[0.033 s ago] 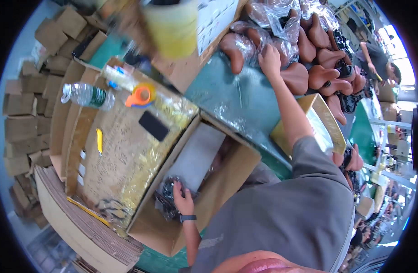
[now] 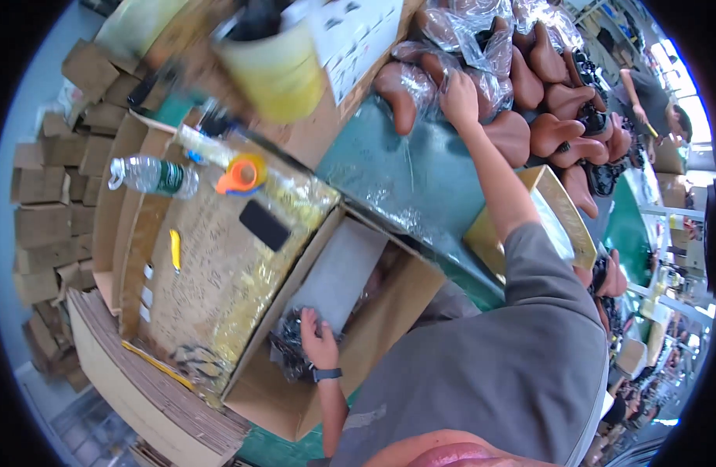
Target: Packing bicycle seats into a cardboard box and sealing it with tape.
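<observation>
My left hand (image 2: 319,345), a dark band at its wrist, reaches into an open cardboard box (image 2: 295,401). Its fingers curl over a dark bundle in clear plastic (image 2: 289,342), whose contents I cannot make out. Beside the bundle lies a grey-white sheet (image 2: 338,268) inside the box. My right hand (image 2: 460,100) is stretched out to the far side of the green table and closes on a brown bicycle saddle in clear plastic (image 2: 432,66). Another wrapped saddle (image 2: 401,97) lies just left of it. Bare brown saddles (image 2: 507,138) are heaped to its right.
Left of the box, a cardboard surface carries a phone (image 2: 264,226), an orange tape roll (image 2: 242,173), a yellow cutter (image 2: 175,251) and a water bottle (image 2: 155,176). A yellowish bucket (image 2: 276,74) stands beyond. A small open carton (image 2: 564,222) sits by my right arm. Another person (image 2: 652,101) works far right.
The view has shifted slightly, so the bucket and the cardboard surface sit a little differently. Both hands stay at the same things.
</observation>
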Motion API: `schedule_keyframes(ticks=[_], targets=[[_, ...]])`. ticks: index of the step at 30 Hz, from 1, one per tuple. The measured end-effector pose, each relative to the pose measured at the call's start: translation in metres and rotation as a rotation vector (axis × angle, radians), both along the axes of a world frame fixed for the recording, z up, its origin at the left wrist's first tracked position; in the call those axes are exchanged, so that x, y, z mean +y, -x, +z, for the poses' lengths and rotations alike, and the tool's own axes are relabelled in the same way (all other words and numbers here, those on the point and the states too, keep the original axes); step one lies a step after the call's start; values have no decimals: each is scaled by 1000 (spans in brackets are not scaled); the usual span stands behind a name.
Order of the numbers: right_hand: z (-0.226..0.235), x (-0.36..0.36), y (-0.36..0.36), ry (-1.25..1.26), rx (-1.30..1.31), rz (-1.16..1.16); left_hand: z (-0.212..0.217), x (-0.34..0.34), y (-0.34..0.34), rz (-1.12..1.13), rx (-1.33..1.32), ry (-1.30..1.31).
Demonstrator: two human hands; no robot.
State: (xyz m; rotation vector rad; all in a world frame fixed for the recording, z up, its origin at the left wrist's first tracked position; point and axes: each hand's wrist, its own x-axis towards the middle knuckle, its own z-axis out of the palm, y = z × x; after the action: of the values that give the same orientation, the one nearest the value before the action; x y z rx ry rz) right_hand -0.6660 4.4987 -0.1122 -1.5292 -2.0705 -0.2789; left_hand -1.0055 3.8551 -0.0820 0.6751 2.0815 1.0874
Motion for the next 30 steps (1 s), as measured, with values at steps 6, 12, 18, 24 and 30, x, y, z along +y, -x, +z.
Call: schedule_keyframes(ticks=[6, 12, 18, 24, 30], targets=[[-51, 92, -9, 246, -296, -105, 62, 346, -133, -522, 390, -317], [27, 1, -51, 337, 105, 294, -23, 597, -189, -548, 758, -111], [60, -88, -156, 646, 185, 36, -113, 651, -179, -511, 899, 255], [-5, -122, -64, 1026, -113, -127, -78, 582, -142, -469, 185, 367], [-150, -164, -26, 799, 97, -226, 14, 340, -96, -45, -1052, -97]])
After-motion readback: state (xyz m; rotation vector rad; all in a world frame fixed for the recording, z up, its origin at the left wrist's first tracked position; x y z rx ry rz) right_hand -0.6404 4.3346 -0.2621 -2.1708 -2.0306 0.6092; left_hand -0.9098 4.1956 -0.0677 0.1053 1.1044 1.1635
